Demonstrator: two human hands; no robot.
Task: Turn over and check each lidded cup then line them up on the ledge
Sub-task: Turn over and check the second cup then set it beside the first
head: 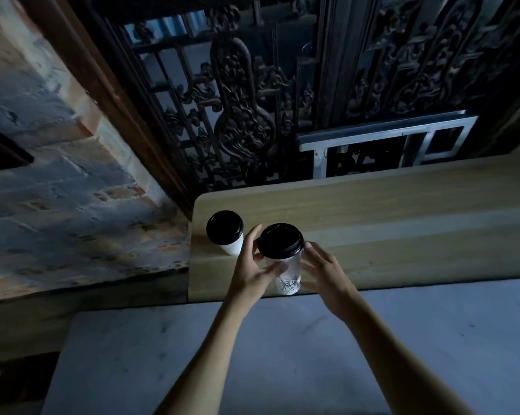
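A dark carved screen and an old brick wall

The black wooden screen [243,94] is full of curly carved shapes. A shiny metal frame [384,136] leans in front of it on the right. The rough brick wall [58,181] is grey and orange. Down low is a smooth grey counter [282,363].

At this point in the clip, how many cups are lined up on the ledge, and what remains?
One lidded cup already stands upright near the left end of the wooden ledge. A second cup, with a black lid and a printed drawing, is in hand: the left hand grips its side and the right hand is open beside it. It still needs setting down next to the first. No other cups are in view.
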